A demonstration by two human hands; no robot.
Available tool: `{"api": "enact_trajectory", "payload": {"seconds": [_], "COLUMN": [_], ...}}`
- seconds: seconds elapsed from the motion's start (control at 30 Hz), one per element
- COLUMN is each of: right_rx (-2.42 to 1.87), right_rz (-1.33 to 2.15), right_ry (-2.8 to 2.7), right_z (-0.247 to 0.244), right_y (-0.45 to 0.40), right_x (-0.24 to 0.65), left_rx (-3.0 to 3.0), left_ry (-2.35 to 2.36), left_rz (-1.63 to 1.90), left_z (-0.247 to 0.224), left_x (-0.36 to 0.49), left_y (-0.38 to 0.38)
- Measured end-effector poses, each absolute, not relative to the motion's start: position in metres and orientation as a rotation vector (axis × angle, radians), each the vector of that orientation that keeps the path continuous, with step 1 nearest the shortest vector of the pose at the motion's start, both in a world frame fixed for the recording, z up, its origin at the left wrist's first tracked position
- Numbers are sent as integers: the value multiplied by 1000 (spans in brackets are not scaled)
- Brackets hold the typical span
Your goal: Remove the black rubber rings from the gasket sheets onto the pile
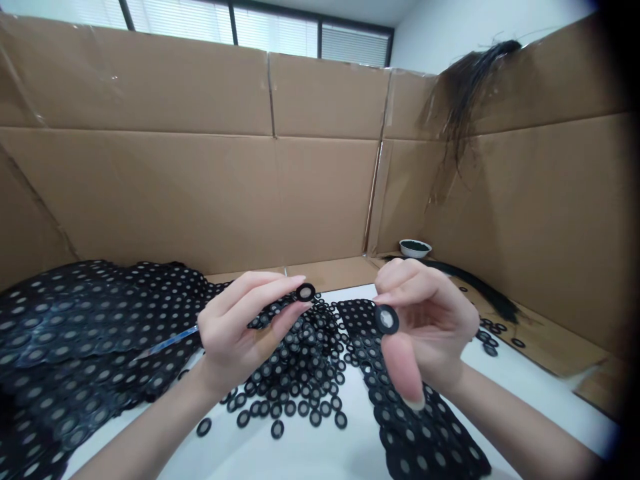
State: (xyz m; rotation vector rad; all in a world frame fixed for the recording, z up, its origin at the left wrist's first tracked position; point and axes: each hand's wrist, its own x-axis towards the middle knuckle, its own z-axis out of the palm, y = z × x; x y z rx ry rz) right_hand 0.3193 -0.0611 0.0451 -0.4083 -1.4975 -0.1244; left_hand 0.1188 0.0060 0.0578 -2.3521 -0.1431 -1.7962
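My left hand point(240, 320) pinches a small black ring point(305, 292) with a pale centre between thumb and fingertips. Level with it on the right, my right hand point(425, 313) has a second black ring point(387, 319) at its curled fingers, face towards me. The right thumb points down, away from that ring's lower edge. Below and between the hands lies a heap of loose black rings point(295, 367). A clear, bluish pen-like stick point(170, 341) shows behind my left wrist; whether the hand touches it is hidden.
A large dark sheet of joined rings point(90, 333) covers the left side. Under my right hand runs a narrower ring strip point(415, 440) on the white table point(345, 460). Cardboard walls point(200, 187) surround everything. A white bowl point(415, 249) and dark strands point(480, 287) lie back right.
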Motion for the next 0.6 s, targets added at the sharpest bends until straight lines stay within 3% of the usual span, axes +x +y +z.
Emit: {"api": "enact_trajectory", "payload": {"seconds": [0.6], "right_rx": [-331], "right_rz": [-66], "right_ry": [-1529], "right_z": [44], "right_y": [-68], "right_x": [310], "left_rx": [-2366], "left_ry": [-139], "left_rz": [-1801], "left_z": [57], "left_x": [119], "left_y": [8]}}
